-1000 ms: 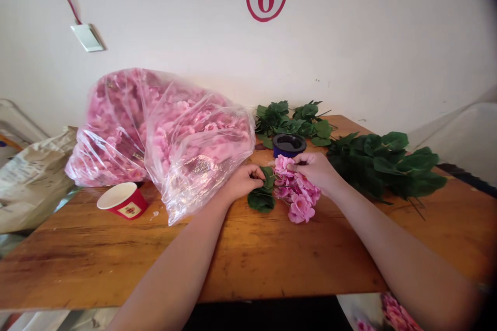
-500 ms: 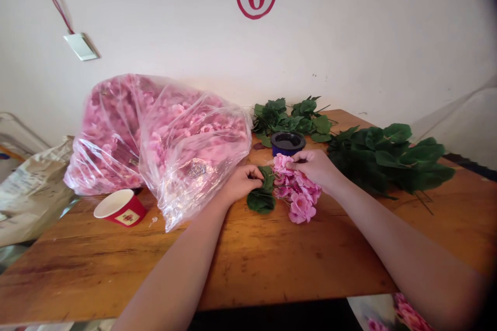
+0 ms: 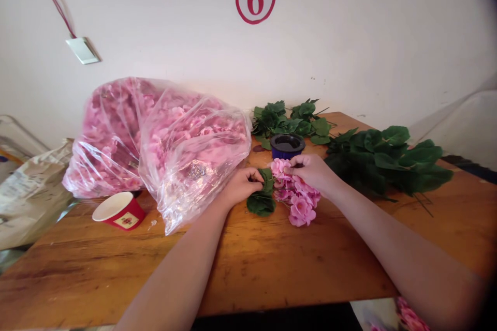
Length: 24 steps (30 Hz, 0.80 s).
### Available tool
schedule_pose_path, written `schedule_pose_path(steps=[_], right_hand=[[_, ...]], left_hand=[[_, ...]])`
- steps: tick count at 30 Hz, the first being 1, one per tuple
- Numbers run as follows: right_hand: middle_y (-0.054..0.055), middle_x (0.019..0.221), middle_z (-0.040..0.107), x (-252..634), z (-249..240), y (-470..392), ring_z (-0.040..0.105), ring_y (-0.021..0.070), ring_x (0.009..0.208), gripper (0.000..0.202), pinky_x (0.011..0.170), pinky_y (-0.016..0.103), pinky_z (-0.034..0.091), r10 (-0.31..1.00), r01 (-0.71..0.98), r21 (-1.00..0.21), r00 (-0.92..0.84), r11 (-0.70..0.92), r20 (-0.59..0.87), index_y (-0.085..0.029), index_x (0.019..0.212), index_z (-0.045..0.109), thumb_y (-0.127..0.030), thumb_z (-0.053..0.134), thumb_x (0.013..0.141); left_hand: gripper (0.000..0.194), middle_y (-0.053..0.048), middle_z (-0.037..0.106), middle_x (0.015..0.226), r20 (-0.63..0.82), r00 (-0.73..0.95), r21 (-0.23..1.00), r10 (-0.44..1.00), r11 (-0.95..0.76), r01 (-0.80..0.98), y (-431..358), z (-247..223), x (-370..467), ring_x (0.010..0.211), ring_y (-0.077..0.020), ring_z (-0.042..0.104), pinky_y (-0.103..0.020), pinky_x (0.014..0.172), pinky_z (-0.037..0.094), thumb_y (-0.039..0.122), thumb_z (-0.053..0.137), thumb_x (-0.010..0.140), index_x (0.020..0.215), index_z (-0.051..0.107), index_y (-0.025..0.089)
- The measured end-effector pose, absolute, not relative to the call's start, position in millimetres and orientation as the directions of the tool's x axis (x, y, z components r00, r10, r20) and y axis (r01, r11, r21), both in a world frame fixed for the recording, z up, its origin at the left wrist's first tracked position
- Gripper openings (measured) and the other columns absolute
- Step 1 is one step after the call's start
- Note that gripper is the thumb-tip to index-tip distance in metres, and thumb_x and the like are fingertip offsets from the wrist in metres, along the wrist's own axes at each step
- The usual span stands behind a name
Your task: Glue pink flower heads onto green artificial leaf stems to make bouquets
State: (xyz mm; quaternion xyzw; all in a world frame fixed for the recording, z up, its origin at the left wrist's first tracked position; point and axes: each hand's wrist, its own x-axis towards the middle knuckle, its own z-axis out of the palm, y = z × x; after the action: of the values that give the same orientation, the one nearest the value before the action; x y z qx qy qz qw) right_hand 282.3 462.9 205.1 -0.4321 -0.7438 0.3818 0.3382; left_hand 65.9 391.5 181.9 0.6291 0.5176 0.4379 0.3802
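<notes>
Over the middle of the wooden table, my left hand (image 3: 245,184) is closed on the green artificial leaves (image 3: 261,204); its fingertips pinch them near their upper part. Just to the right, my right hand (image 3: 310,170) pinches the top of a pink artificial flower spray (image 3: 301,201), whose blossoms hang down toward the table. Leaves and blossoms are side by side, and I cannot tell whether their stems are joined. Right behind the blossoms stands a dark blue pot (image 3: 287,146) with a black rim.
On the left lies a clear plastic bag (image 3: 186,145) full of pink flowers, with a red and white paper cup (image 3: 119,211) in front. One pile of green leaves (image 3: 287,119) lies behind the pot, a larger leaf pile (image 3: 392,158) to the right. Below the table's front edge, more pink flowers (image 3: 411,315) show.
Both hands keep their grip on the leaves and flowers, with hardly any movement. The whole view has shifted slightly, so things appear a little lower.
</notes>
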Motion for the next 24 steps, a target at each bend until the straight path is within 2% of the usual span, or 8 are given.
schedule_pose_path(steps=[3,6,8,11,13,15,18,24], right_hand=[[-0.001,0.064,0.059,285,211,461,0.05,0.0126,0.057,0.03,0.054,0.024,0.035,0.862,0.416,-0.82,-0.477,0.392,0.17,-0.018,0.072,0.062,-0.048,0.065,0.073],[0.0,0.075,0.063,290,215,461,0.054,0.015,0.065,0.026,0.057,0.024,0.038,0.806,0.418,-0.795,-0.575,0.439,0.142,-0.02,0.083,0.061,-0.045,0.061,0.077],[0.002,0.085,0.065,290,216,460,0.058,0.0173,0.072,0.031,0.061,0.024,0.041,0.782,0.449,-0.765,-0.613,0.462,0.112,-0.021,0.094,0.061,-0.043,0.066,0.073],[0.004,0.097,0.068,286,214,456,0.061,0.0209,0.082,0.05,0.068,0.025,0.044,0.792,0.527,-0.688,-0.599,0.499,0.116,-0.021,0.107,0.06,-0.042,0.075,0.064],[0.003,0.092,0.069,282,213,454,0.062,0.0217,0.082,0.044,0.067,0.025,0.043,0.796,0.556,-0.65,-0.592,0.519,0.13,-0.02,0.102,0.064,-0.042,0.074,0.065],[0.002,0.08,0.069,278,212,453,0.061,0.0208,0.075,0.029,0.063,0.025,0.042,0.779,0.561,-0.62,-0.612,0.548,0.135,-0.018,0.085,0.066,-0.042,0.07,0.069],[0.0,0.068,0.066,275,211,452,0.059,0.0193,0.068,0.024,0.059,0.024,0.041,0.766,0.558,-0.593,-0.62,0.581,0.169,-0.017,0.071,0.063,-0.04,0.068,0.07],[0.0,0.084,0.071,270,202,449,0.062,0.0188,0.076,0.019,0.069,0.024,0.045,0.719,0.43,-0.674,-0.658,0.601,0.222,-0.019,0.087,0.067,-0.029,0.066,0.072]], left_hand=[[0.006,0.0,0.062,0.069,0.167,0.079,0.917,0.983,-0.185,0.354,392,181,65,0.064,-0.0106,0.055,-0.022,0.061,0.042,0.016,0.066,0.064,0.068,0.062,0.014],[0.013,0.0,0.062,0.067,0.165,0.068,0.902,0.984,-0.179,0.392,393,179,64,0.061,-0.0105,0.054,-0.022,0.059,0.041,0.025,0.071,0.066,0.066,0.063,0.014],[0.018,-0.001,0.063,0.066,0.15,0.052,0.901,0.987,-0.158,0.405,393,179,64,0.06,-0.0108,0.054,-0.022,0.057,0.041,0.03,0.073,0.065,0.066,0.065,0.014],[0.021,-0.002,0.065,0.066,0.129,0.035,0.902,0.991,-0.132,0.41,392,181,65,0.059,-0.0114,0.055,-0.023,0.057,0.041,0.033,0.075,0.063,0.067,0.067,0.014],[0.021,-0.002,0.066,0.066,0.121,0.033,0.903,0.992,-0.124,0.411,391,184,66,0.058,-0.0115,0.055,-0.023,0.057,0.041,0.033,0.076,0.063,0.067,0.068,0.014],[0.021,-0.002,0.066,0.065,0.118,0.032,0.904,0.993,-0.12,0.411,389,187,67,0.058,-0.0115,0.055,-0.023,0.057,0.042,0.032,0.077,0.062,0.067,0.069,0.014],[0.021,-0.001,0.065,0.064,0.115,0.042,0.908,0.993,-0.122,0.401,388,189,67,0.058,-0.0115,0.055,-0.023,0.058,0.042,0.032,0.077,0.062,0.067,0.069,0.014],[0.021,-0.002,0.067,0.066,0.114,0.083,0.924,0.99,-0.137,0.358,391,183,65,0.06,-0.0127,0.057,-0.025,0.058,0.043,0.032,0.077,0.061,0.067,0.069,0.014]])
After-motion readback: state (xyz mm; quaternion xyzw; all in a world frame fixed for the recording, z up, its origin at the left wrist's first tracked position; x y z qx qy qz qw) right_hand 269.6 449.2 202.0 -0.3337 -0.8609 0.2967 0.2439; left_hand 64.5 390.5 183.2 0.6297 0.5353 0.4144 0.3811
